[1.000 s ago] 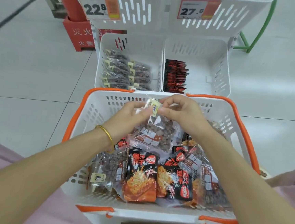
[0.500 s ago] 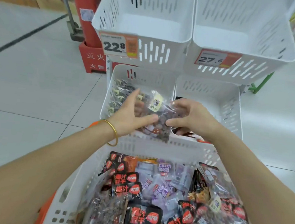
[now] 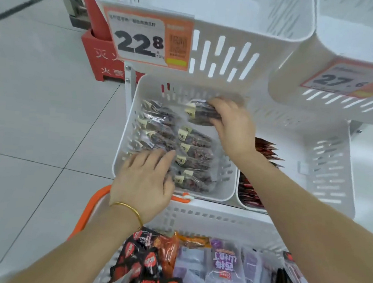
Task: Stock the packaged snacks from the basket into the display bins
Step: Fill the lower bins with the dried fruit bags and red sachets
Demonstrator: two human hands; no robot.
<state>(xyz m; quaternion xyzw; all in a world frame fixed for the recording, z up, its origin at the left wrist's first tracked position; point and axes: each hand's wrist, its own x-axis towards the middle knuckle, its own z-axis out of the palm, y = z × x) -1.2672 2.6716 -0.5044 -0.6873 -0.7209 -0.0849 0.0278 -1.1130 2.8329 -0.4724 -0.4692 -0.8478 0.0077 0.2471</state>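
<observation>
My right hand (image 3: pixel 232 125) grips a clear packet of dark snacks (image 3: pixel 200 112) at the back of the lower left display bin (image 3: pixel 222 189). That bin holds rows of the same clear packets (image 3: pixel 191 150). My left hand (image 3: pixel 146 178) lies flat with straight fingers on the front packets in that bin. The lower right bin (image 3: pixel 327 167) holds a row of red-and-black packets (image 3: pixel 263 150) along its left side. The white basket with orange handles (image 3: pixel 208 217) sits below, full of black, orange and purple snack packs (image 3: pixel 222 266).
Two upper white bins (image 3: pixel 237 17) overhang the lower ones, with price tags 22.8 (image 3: pixel 144 40) and 27.6 (image 3: pixel 344 80). A red fire-extinguisher box (image 3: pixel 95 59) stands on the tiled floor at the left.
Both hands have gone from above the basket into the lower left bin. My left hand has let go of the packet and now rests on the front rows; my right carried it to the back.
</observation>
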